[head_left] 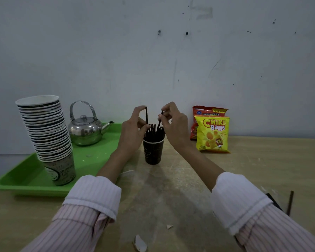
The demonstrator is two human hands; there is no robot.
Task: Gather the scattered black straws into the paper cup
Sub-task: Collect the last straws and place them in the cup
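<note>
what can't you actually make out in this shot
Head view only:
- Count of straws in the paper cup: packed, partly behind both hands.
- Dark stick at the right: lower end hidden by the right sleeve.
- Red snack bag: mostly covered by the yellow bag.

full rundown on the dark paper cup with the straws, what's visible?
The dark brown paper cup with a pale rim and faint printed pattern stands upright on the wooden table, right of the green plastic tray. It is packed with upright black straws. The left hand and right hand each pinch one straw above the bundle; neither visibly touches the cup.
</note>
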